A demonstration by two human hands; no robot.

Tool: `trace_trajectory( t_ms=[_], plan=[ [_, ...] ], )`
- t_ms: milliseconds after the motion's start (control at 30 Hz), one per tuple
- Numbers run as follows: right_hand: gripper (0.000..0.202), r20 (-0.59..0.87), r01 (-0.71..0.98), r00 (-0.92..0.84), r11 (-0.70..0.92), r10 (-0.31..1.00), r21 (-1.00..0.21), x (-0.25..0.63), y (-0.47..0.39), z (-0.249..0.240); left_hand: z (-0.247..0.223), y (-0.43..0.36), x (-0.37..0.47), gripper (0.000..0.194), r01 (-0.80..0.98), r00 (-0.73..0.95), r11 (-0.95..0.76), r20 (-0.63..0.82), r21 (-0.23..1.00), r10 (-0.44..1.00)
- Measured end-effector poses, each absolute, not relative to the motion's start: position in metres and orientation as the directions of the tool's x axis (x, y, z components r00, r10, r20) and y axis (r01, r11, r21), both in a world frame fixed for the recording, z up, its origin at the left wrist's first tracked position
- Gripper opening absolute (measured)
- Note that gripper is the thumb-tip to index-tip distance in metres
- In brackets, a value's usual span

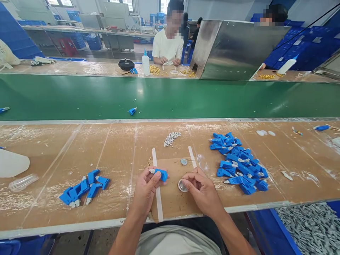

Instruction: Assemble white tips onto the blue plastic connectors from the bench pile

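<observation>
In the head view, the left hand [146, 187] is clamped on a blue part [162, 174], pinching it between thumb and fingers above the left side of a cardboard mat [170, 205]; the part's pale tip points toward the left. The right hand [204, 191] is closed at the edge of a small round metal dish [181, 186], thumb against its rim; whether its curled fingers hold anything else cannot be told. The two hands are apart, with bare cardboard between them.

A white strip [159, 205] runs along the mat's left side, and a second, shorter-looking strip [191, 154] shows beyond the right hand. Near that one lies a pale blue lump [183, 162] with a thin stick. Farther off, small grey pieces [171, 139] sit in a loose cluster on the table [63, 141].

A large heap of blue parts [239, 166] lies right of the hands, and a smaller pile [84, 186] lies to the left, near a clear plastic container [23, 182] and a white bottle [12, 163]. Across a green surface [170, 95], which bears a single blue piece [132, 111], a co-worker in a white shirt [168, 46] sits by yellow pieces [154, 70].
</observation>
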State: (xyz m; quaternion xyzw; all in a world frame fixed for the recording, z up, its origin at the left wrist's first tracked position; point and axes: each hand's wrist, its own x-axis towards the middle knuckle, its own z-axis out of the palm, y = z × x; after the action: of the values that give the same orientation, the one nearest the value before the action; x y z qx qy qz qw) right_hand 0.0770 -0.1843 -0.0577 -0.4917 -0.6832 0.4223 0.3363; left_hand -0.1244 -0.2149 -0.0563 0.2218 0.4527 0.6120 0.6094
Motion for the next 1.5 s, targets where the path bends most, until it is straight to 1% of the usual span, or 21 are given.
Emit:
trace_trajectory(
  t_ms=[67,133,267,367,467,567,667,733,933,1233,1500],
  plan=[
    [0.021,0.066,0.398,-0.308,0.192,0.949,-0.897,0.079,-0.186,-0.053,-0.053,-0.217,-0.124,0.025,-0.564,-0.130,0.169,-0.289,0.808,0.949],
    [0.022,0.061,0.370,-0.310,0.180,0.949,-0.912,0.083,-0.187,-0.050,-0.051,-0.220,-0.123,0.026,-0.593,-0.089,0.198,-0.308,0.781,0.947],
    [0.023,0.016,0.228,-0.259,0.077,0.966,-0.971,0.092,-0.183,-0.049,-0.051,-0.224,-0.116,0.034,-0.647,0.071,0.323,-0.368,0.690,0.927],
    [0.021,0.001,0.129,-0.200,0.027,0.980,-0.991,0.097,-0.180,-0.045,-0.051,-0.224,-0.108,0.032,-0.641,0.207,0.413,-0.373,0.647,0.905],
    [0.017,0.065,0.072,-0.151,0.077,0.986,-0.994,0.095,-0.182,-0.035,-0.048,-0.223,-0.102,0.031,-0.625,0.291,0.467,-0.368,0.626,0.883],
    [0.013,0.162,0.101,-0.120,0.175,0.979,-0.979,0.090,-0.187,-0.021,-0.044,-0.223,-0.098,0.033,-0.620,0.335,0.485,-0.351,0.617,0.875],
    [0.011,0.243,0.161,-0.115,0.259,0.963,-0.952,0.084,-0.192,-0.011,-0.041,-0.223,-0.095,0.033,-0.623,0.357,0.490,-0.336,0.610,0.872],
    [0.010,0.262,0.176,-0.123,0.281,0.957,-0.944,0.082,-0.195,-0.009,-0.040,-0.223,-0.093,0.034,-0.625,0.362,0.493,-0.335,0.606,0.870],
    [0.008,0.281,0.179,-0.148,0.306,0.948,-0.935,0.079,-0.196,-0.009,-0.042,-0.222,-0.091,0.034,-0.628,0.367,0.492,-0.328,0.603,0.870],
    [0.007,0.271,0.203,-0.201,0.310,0.942,-0.929,0.078,-0.196,-0.018,-0.045,-0.225,-0.092,0.034,-0.624,0.371,0.488,-0.319,0.610,0.872],
    [0.016,0.388,0.280,-0.350,0.490,0.853,-0.825,0.079,-0.196,-0.013,-0.046,-0.224,-0.093,0.030,-0.626,0.373,0.479,-0.302,0.616,0.877]
  ],
)
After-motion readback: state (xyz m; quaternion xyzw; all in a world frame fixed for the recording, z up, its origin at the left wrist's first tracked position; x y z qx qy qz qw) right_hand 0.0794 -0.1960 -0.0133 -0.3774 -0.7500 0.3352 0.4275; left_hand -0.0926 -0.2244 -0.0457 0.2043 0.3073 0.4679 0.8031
